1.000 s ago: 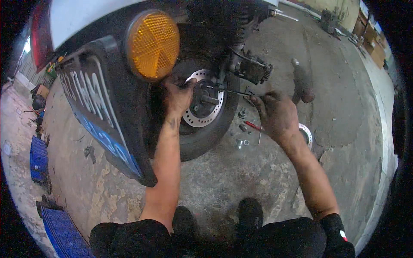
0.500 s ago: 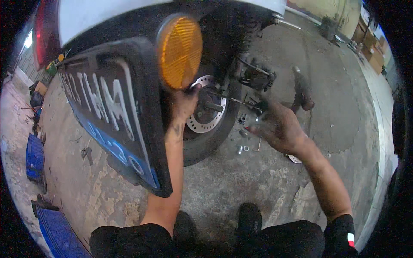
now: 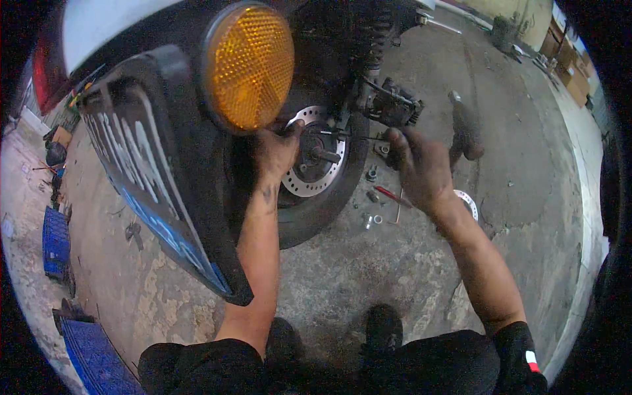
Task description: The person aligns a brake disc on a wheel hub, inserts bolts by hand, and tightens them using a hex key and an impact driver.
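A drilled brake disc [image 3: 299, 187] sits on the wheel, whose black tyre [image 3: 345, 191] stands under the motorcycle's rear end. My left hand [image 3: 278, 158] is closed at the disc's left edge, thumb against the rim; its other fingers are mostly hidden below the orange reflector [image 3: 250, 69]. My right hand [image 3: 424, 171] is closed round a thin dark rod-like tool [image 3: 365, 137], whose exact kind I cannot make out. The tool reaches left across the tyre to the upper part of the disc, above the axle [image 3: 326, 156]. Whether its tip touches a bolt is unclear.
The number plate bracket [image 3: 191, 151] juts out at near left. A brake caliper [image 3: 394, 105] hangs beside the shock absorber [image 3: 376, 39]. Sockets [image 3: 369, 222], a red-handled tool [image 3: 392, 196] and a second disc [image 3: 467, 203] lie on the floor. Blue panels [image 3: 99, 355] lie at left.
My right hand has moved up with the tool, which now lies nearly level with its tip over the disc. My left hand stays at the disc. The bracket and reflector appear shifted left.
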A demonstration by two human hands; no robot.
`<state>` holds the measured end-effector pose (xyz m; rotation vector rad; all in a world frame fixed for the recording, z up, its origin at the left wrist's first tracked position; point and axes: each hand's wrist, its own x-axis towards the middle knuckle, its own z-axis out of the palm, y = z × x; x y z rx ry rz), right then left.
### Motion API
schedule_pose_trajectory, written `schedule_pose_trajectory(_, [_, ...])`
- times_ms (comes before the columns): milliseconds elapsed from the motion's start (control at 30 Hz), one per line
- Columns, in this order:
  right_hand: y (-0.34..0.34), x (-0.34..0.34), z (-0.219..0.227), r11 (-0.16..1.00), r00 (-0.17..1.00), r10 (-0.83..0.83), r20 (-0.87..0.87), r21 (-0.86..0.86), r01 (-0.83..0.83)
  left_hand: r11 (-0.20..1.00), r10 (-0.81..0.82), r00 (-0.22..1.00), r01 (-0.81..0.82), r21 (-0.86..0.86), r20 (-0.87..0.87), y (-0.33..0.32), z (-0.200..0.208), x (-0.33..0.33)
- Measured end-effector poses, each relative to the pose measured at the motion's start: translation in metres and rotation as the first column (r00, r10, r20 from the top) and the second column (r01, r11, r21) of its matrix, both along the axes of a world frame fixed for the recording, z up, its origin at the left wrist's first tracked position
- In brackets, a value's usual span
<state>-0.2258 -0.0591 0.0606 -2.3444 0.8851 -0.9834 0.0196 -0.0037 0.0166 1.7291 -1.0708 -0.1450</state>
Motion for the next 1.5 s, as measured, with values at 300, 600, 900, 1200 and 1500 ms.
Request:
schedule_pose_trajectory(300, [-0.02, -0.003, -0.023, 0.968, 0.986, -0.164, -0.039, 0.186, 0.169, 1.0, -0.023, 1.0, 0.023, 0.001, -0.001, 0.003, 0.001, -0.007])
schedule_pose_trajectory(600, [0.011, -0.001, -0.016, 0.931, 0.964, -0.162, 0.213, 0.357, 0.077, 0.861, 0.297, 0.941, -0.338, -0.38, -0.165, 0.052, -0.034, -0.064])
schedule_pose_trajectory(900, [0.022, -0.036, -0.057, 0.998, 0.915, -0.041, 0.4, -0.027, 0.056, 0.94, -0.338, 0.368, 0.091, -0.328, -0.866, 0.052, -0.064, -0.123])
schedule_pose_trajectory(1200, [0.064, -0.021, -0.055, 0.969, 0.952, 0.104, 0.289, 0.186, -0.163, 0.957, -0.218, 0.618, -0.017, -0.291, -0.755, 0.053, -0.07, -0.111])
schedule_pose_trajectory(1500, [0.056, -0.014, -0.074, 0.952, 0.925, 0.035, 0.378, 0.268, -0.145, 0.952, 0.215, 0.866, -0.288, -0.099, -0.453, 0.064, -0.084, -0.08])
